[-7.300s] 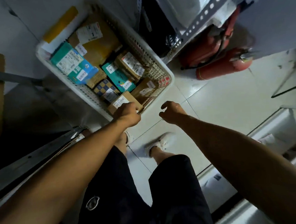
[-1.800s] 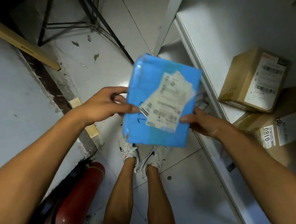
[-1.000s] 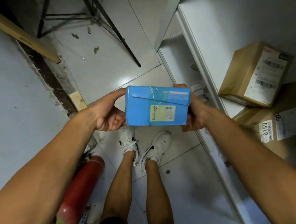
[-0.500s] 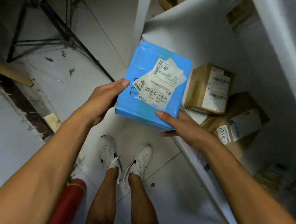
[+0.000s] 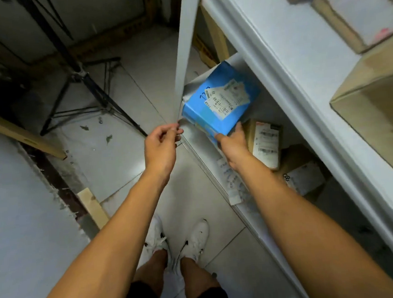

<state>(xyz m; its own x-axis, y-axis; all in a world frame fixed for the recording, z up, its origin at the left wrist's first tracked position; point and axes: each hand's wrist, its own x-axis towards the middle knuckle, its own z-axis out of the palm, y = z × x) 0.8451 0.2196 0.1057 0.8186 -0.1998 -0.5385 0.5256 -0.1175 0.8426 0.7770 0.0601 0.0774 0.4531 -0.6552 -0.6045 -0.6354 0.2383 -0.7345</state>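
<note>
The blue plastic-wrapped parcel, with a white printed shipping label on its upper face, lies tilted at the left end of the lower white metal shelf. Its far end reaches in under the upper shelf board. Whether its underside already rests on the lower board cannot be told.

The right hand grips the parcel's near corner, its fingers wrapped around the edge. The left hand hangs apart from the parcel, just in front of the rack's pale upright post. Its fingers are loosely curled with the thumb near the forefinger, and it holds nothing.

Just to the right of the gripping hand, a small brown cardboard carton with a barcode label stands on the same shelf. A second labelled brown carton lies beyond it. Larger cartons sit on the upper board.

On the pale tiled floor to the left stands a black tripod, and below are the person's white shoes.
</note>
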